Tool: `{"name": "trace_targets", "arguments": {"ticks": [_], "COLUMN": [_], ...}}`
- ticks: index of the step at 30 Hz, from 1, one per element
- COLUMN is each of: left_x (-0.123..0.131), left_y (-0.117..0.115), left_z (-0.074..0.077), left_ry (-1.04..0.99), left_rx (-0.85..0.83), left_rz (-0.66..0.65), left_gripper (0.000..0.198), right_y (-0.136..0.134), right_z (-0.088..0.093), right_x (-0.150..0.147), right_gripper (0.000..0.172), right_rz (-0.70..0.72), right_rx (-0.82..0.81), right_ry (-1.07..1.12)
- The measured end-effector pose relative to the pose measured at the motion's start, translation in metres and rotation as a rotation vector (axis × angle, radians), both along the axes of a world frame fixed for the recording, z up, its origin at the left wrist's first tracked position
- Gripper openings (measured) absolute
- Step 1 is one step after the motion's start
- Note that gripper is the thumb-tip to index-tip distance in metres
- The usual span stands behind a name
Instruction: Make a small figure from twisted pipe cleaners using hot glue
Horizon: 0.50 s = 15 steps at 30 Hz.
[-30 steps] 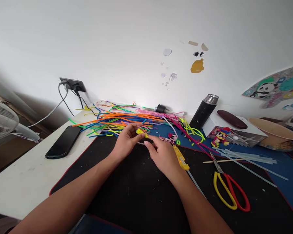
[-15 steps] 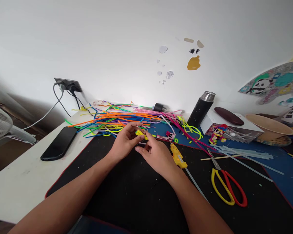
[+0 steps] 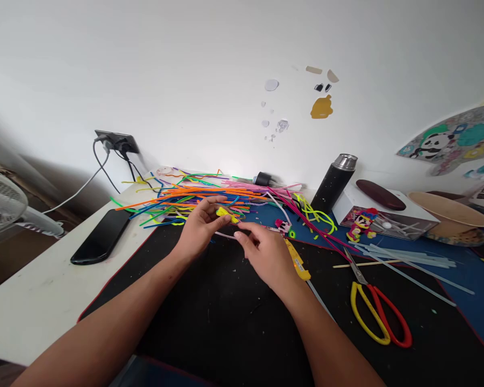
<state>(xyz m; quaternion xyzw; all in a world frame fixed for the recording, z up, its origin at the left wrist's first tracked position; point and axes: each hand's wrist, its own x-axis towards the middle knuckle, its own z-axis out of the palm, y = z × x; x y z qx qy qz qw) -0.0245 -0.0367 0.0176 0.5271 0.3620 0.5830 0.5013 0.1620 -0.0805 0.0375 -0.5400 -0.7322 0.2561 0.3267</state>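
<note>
My left hand [image 3: 201, 228] is closed on a small bright yellow piece of bent pipe cleaner [image 3: 225, 214], pinched between thumb and fingers above the black mat. Close beside it on the right is my right hand [image 3: 264, 250]. Its index finger reaches toward the yellow piece, the thumb stands apart below, and nothing shows between them. Whether the index fingertip touches the piece I cannot tell. A yellow glue gun [image 3: 297, 260] lies partly hidden behind my right hand. Beyond it rests a small pink and white figure [image 3: 282, 226] beside a green ring [image 3: 292, 234].
Many coloured pipe cleaners [image 3: 209, 192] lie heaped along the wall. To the right are scissors [image 3: 373, 306], glue sticks [image 3: 414, 255], a finished-looking figure [image 3: 361, 224], a black flask [image 3: 334, 183] and a bowl [image 3: 449, 212]. A phone [image 3: 100, 236] lies on the left.
My right hand has drawn back slightly to the right from the yellow piece, its thumb and index finger parting. My left hand keeps hold, with more of the piece showing.
</note>
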Motion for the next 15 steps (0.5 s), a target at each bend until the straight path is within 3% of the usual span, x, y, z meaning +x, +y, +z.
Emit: {"name": "trace_targets", "arguments": {"ticks": [5,15], "left_x": [0.0036,0.0051], "left_y": [-0.0023,-0.0069], "left_z": [-0.0008,-0.0006], "left_ry": [-0.033,-0.083], "left_rx": [-0.004,-0.067], "left_rz": [-0.135,-0.238], "left_gripper": [0.048,0.048], "right_y": [0.0057,0.0056], "right_z": [-0.0053,-0.0058], "right_x": [0.0044,0.0012], "right_gripper": [0.042,0.029], "right_rz": [0.020,0.060], "right_rx": [-0.154,-0.254], "right_ry": [0.215,0.383]}}
